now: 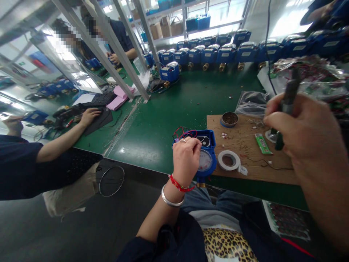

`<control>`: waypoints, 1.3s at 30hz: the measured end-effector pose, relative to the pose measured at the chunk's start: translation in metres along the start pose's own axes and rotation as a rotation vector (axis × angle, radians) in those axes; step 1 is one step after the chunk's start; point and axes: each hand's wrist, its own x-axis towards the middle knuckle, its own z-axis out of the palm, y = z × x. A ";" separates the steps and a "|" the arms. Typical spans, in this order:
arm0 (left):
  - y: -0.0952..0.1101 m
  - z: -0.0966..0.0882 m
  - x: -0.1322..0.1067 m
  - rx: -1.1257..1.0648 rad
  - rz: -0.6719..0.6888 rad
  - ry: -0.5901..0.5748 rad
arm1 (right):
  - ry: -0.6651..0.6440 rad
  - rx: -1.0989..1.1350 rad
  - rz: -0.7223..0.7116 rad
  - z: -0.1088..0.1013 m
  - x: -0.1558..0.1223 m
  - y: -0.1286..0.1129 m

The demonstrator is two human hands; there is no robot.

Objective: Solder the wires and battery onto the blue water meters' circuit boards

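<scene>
A blue water meter (210, 165) with a round clear dial and a brass fitting stands at the bench's front edge. My left hand (187, 158) is over its open upper compartment, with thumb and forefinger pinched on a small thin piece (201, 141). Red and black wires (185, 131) loop out behind these fingers. Raised on the right, my right hand (308, 127) is closed round a dark hand tool (292, 87) with a greenish lower end. Motion blur hides the tool's exact kind.
On a wooden board (256, 174) lie a tape roll (229, 160), a round tin (229, 119) and a green packet (263, 144). Several blue meters (226, 54) line the back. Metal posts (128, 65) rise at left, near a co-worker's hand (90, 115). Bagged parts (313, 72) lie right.
</scene>
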 end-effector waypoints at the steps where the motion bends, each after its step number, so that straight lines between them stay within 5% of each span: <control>1: 0.000 0.000 0.000 -0.002 -0.005 0.002 | -0.023 -0.027 0.003 0.003 -0.001 -0.001; 6: 0.001 0.000 -0.001 -0.023 -0.026 0.013 | -0.273 -0.324 -0.062 0.047 -0.012 0.037; 11: -0.003 -0.003 -0.001 -0.087 -0.038 -0.002 | -0.254 -0.544 -0.141 0.077 -0.022 0.107; 14: -0.008 -0.007 -0.002 -0.202 -0.061 -0.014 | -0.242 -0.578 -0.205 0.079 -0.027 0.128; 22: -0.011 -0.001 -0.010 -0.506 -0.191 0.103 | -0.172 -0.537 -0.246 0.072 -0.025 0.125; 31: -0.009 0.001 -0.012 -0.604 -0.222 0.146 | -0.140 -0.526 -0.115 0.055 0.021 0.119; 39: -0.008 0.005 -0.017 -0.526 -0.242 0.158 | -0.016 -0.616 -0.029 0.005 0.076 0.125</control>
